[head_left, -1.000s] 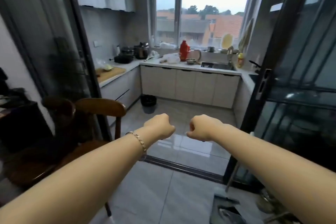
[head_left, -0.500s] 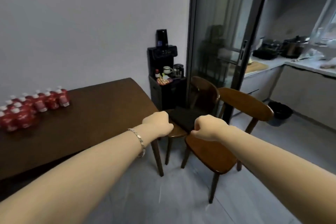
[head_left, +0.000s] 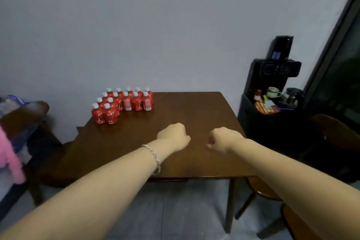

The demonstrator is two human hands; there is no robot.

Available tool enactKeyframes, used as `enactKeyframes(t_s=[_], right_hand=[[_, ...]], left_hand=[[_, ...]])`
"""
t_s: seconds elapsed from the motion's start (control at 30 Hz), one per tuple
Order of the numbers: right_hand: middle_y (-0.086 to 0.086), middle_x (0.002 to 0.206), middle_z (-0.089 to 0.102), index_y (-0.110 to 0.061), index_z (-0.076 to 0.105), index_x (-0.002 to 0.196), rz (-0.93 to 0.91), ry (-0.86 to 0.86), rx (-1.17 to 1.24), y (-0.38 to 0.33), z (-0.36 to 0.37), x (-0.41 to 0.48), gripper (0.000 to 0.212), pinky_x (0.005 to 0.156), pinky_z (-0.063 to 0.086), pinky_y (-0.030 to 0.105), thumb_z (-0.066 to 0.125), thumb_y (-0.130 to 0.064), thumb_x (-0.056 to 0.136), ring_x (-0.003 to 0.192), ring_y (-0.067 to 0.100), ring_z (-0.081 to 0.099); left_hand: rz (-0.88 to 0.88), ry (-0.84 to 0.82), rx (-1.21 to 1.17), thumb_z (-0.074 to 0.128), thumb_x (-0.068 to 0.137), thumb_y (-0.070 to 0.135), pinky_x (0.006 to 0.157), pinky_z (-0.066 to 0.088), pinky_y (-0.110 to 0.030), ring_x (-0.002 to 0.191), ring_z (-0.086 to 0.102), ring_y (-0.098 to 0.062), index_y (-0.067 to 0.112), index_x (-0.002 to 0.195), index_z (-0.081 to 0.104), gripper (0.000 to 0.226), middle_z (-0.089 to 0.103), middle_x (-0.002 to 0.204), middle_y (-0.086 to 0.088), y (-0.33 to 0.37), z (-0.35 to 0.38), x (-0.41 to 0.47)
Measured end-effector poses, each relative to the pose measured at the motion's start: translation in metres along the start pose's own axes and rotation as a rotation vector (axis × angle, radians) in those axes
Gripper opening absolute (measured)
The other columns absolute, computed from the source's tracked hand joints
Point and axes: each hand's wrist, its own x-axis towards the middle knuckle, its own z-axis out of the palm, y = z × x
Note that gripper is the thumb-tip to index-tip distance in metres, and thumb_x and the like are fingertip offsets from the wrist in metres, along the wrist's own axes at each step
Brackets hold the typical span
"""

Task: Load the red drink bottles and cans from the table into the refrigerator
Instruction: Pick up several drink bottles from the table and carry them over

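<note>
**On the table's far left corner, the bottles came into view**

Against the wall, the red drink bottles (head_left: pixel 122 104) stood upright in a tight, white-capped cluster at the far left corner of the dark wooden table (head_left: pixel 194 115). A second earlier the view had faced the kitchen; it had since swung left past the chairs and squared up on the table. Nearer, over bare tabletop and well apart from the bottles, the left hand (head_left: pixel 173 138), a bracelet (head_left: pixel 153 157) at its wrist, and the right hand (head_left: pixel 222 139) were both clenched into fists, holding nothing. A black drinks stand (head_left: pixel 272 76) stood to the right. No refrigerator showed. Loading looked not yet begun, and a reach to the far left seemed the likely next move.
</note>
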Motion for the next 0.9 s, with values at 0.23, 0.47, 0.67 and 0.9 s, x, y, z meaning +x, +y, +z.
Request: enactKeyframes(t_s=[0.23, 0.47, 0.67, 0.9], right_hand=[[0.005, 0.109, 0.063, -0.014, 0.060, 0.109, -0.154, -0.039, -0.076, -0.037, -0.033, 0.152, 0.031, 0.083, 0.051, 0.036, 0.049, -0.037, 0.092, 0.100, 0.025, 0.061], [0.004, 0.104, 0.064, -0.016, 0.058, 0.103, -0.194, -0.048, -0.032, -0.081, -0.020, 0.296, 0.025, 0.076, 0.049, 0.033, 0.046, -0.034, 0.093, 0.095, 0.025, 0.060], [0.005, 0.116, 0.057, -0.016, 0.055, 0.113, -0.100, -0.095, 0.099, -0.122, 0.011, 0.416, 0.026, 0.079, 0.047, 0.031, 0.048, -0.032, 0.093, 0.103, 0.023, 0.058], [0.013, 0.153, 0.008, -0.037, 0.024, 0.143, 0.032, -0.168, 0.332, -0.163, 0.049, 0.527, 0.062, 0.107, 0.034, 0.042, 0.055, -0.033, 0.090, 0.138, 0.034, 0.022]], left_hand=[[-0.161, 0.068, -0.058, 0.050, 0.092, 0.029, 0.060, 0.044, -0.025, 0.081, 0.059, -0.014, 0.020, 0.089, 0.055, 0.011, 0.060, 0.090, 0.003, -0.067, -0.048, 0.118], [-0.299, 0.132, -0.104, 0.052, 0.091, 0.029, 0.058, 0.043, -0.024, 0.075, 0.056, -0.011, 0.023, 0.090, 0.054, 0.006, 0.058, 0.084, 0.006, -0.169, -0.062, 0.228], [-0.316, 0.149, -0.182, 0.053, 0.090, 0.026, 0.075, 0.050, -0.032, 0.091, 0.058, -0.016, 0.021, 0.116, 0.051, 0.027, 0.058, 0.106, 0.002, -0.267, -0.069, 0.336], [-0.351, 0.203, -0.252, 0.060, 0.084, 0.030, 0.109, 0.032, -0.044, 0.133, 0.031, -0.034, 0.029, 0.140, 0.034, 0.062, 0.028, 0.144, -0.016, -0.353, -0.067, 0.437]])
